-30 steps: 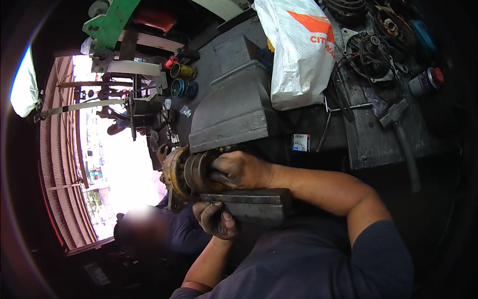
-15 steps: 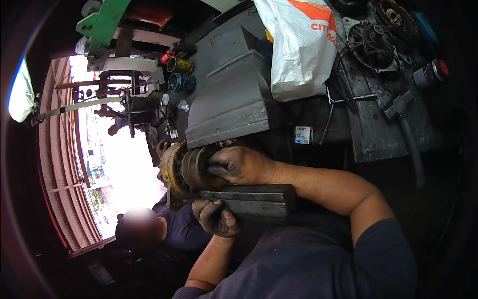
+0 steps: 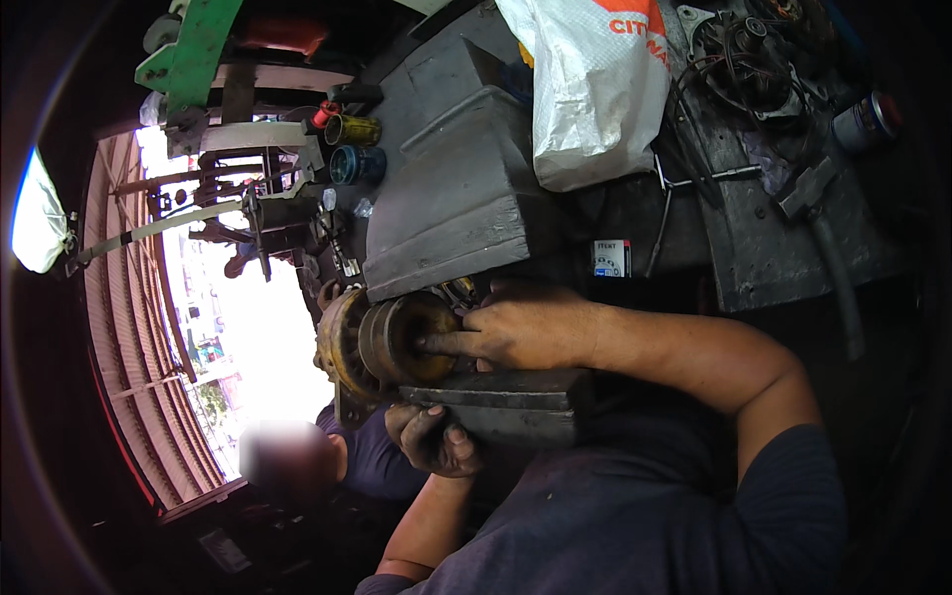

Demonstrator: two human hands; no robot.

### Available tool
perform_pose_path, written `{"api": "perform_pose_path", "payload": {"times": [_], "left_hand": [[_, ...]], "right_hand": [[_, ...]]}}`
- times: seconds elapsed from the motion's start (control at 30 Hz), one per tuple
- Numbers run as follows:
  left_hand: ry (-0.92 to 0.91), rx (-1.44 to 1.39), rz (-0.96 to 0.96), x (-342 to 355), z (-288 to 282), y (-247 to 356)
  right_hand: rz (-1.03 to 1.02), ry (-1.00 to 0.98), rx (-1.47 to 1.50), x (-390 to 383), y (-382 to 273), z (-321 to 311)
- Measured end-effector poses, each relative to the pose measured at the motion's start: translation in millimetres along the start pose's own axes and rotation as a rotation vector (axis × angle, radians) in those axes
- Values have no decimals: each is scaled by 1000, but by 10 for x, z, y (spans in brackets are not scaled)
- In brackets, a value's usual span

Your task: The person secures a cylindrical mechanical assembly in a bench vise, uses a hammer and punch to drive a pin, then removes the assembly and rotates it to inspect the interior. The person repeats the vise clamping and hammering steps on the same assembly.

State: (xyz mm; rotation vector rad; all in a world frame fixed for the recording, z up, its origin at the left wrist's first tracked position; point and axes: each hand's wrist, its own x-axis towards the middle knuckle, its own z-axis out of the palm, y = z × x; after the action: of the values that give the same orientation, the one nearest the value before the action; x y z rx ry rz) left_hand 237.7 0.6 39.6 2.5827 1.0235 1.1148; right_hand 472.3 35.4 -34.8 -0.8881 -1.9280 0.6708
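A dirty yellowish alternator [image 3: 342, 342] with a grooved pulley [image 3: 379, 342] lies on its side in front of me, the pulley's hollow face turned to the right. My right hand [image 3: 521, 332] reaches in from the right, its index finger stretched into that hollow and touching inside. The other fingers look bent, and I see nothing held in them. Below the pulley is a long dark block [image 3: 506, 407] with a lengthwise groove. My left hand [image 3: 433, 438] is curled against the block's near left end, gripping it from below; part of its grip is hidden.
A grey metal cover [image 3: 451, 208] stands just beyond the alternator. A white sack [image 3: 600, 109], a small box [image 3: 612, 258], a T-shaped wrench [image 3: 664, 213] and a hammer [image 3: 813, 193] lie to the right. A co-worker [image 3: 372, 456] is at the lower left.
My right hand has drawn back to the right from the pulley's face, uncovering its hollow, and its index finger now points inside. My left hand stays at the block.
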Motion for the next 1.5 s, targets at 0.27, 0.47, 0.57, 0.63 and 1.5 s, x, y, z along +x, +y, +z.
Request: {"api": "perform_pose_path", "payload": {"times": [0.27,0.47,0.57,0.63,1.5], "left_hand": [[-34,-5,-21,-4,-30,1],[-49,4,7,8,-51,-13],[-56,13,11,3,-59,-29],[-74,10,9,-12,-67,-40],[-43,-20,27,-3,-35,-50]], "right_hand": [[-16,39,137,9,44,-17],[-187,375,260,273,-7,147],[-130,291,176,345,-2,193],[-165,378,258,368,6,223],[184,397,621,131,-94,116]]}}
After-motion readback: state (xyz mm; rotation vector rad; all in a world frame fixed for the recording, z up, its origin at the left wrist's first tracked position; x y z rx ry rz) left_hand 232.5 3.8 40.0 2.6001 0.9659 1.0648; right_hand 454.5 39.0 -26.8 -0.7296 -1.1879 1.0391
